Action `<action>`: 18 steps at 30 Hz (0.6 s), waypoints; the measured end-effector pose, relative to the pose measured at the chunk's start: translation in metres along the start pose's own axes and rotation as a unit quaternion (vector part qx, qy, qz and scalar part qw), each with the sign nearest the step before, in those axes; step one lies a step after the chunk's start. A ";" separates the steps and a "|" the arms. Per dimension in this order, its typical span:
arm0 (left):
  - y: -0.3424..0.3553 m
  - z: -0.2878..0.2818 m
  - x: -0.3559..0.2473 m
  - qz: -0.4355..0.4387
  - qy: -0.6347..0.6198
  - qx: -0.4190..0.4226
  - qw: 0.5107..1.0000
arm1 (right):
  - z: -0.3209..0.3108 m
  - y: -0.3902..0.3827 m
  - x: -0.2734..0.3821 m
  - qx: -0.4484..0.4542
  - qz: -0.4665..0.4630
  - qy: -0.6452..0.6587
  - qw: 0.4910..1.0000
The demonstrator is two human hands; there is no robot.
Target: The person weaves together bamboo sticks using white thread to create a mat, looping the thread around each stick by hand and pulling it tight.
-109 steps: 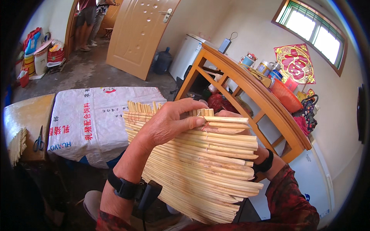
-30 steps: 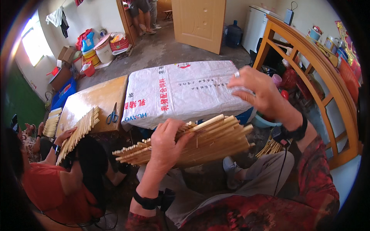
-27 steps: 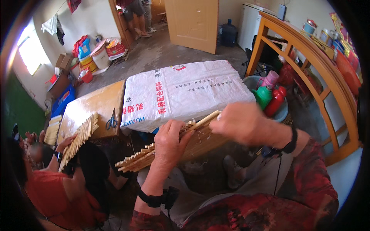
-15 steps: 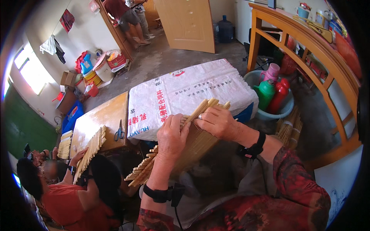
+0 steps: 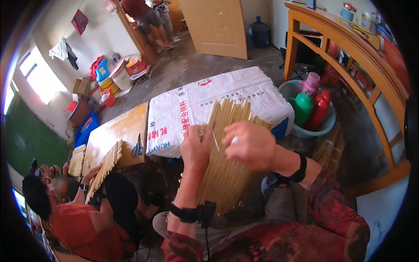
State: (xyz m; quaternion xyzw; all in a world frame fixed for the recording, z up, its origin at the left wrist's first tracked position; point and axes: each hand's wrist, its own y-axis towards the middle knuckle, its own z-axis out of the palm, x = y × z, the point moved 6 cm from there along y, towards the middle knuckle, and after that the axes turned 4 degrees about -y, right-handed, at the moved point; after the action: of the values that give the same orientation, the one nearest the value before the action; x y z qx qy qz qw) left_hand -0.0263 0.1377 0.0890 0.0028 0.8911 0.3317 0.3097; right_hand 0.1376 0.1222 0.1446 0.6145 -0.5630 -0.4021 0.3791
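Note:
My left hand [image 5: 195,153] grips the left edge of a mat of pale sticks [image 5: 226,183], bound side by side and standing tilted upright over my lap. My right hand [image 5: 250,145], slightly blurred and wearing a silver ring, is curled in front of the mat's upper part, its fingertips mostly hidden; I cannot make out what is in it. A thin pale strand [image 5: 215,139] runs across the sticks between my hands.
A sack-covered surface [image 5: 205,83] adjoins a wooden board [image 5: 118,122] with blue scissors [image 5: 137,149]. A co-worker [image 5: 83,222] at left holds another stick mat [image 5: 104,170]. A basin with flasks [image 5: 307,109] and wooden frame [image 5: 373,96] stand right; two people [image 5: 148,24] stand at a doorway.
The mat has swung from lying tilted low to standing more upright, its flat face toward me. My right hand came down to it from a raised position, then shifted across its upper part.

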 end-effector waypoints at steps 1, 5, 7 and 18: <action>-0.004 0.000 0.006 -0.031 -0.013 0.002 0.999 | -0.004 -0.003 0.000 -0.001 0.000 -0.002 1.000; -0.017 0.015 -0.005 0.010 -0.005 -0.004 1.000 | -0.029 -0.046 -0.040 -0.214 0.389 0.428 0.787; -0.024 0.018 -0.006 0.019 0.014 -0.007 1.000 | -0.015 -0.069 -0.018 -0.008 0.488 0.425 0.762; -0.076 0.040 -0.061 0.148 0.010 -0.016 0.989 | -0.205 -0.292 0.096 -0.065 0.847 0.082 0.522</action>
State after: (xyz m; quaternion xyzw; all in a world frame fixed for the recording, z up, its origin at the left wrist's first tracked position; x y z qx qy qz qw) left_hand 0.0602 0.0890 0.0536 0.1260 0.8785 0.3881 0.2486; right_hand 0.4435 0.0519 -0.0507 -0.1478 -0.7570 0.1248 0.6242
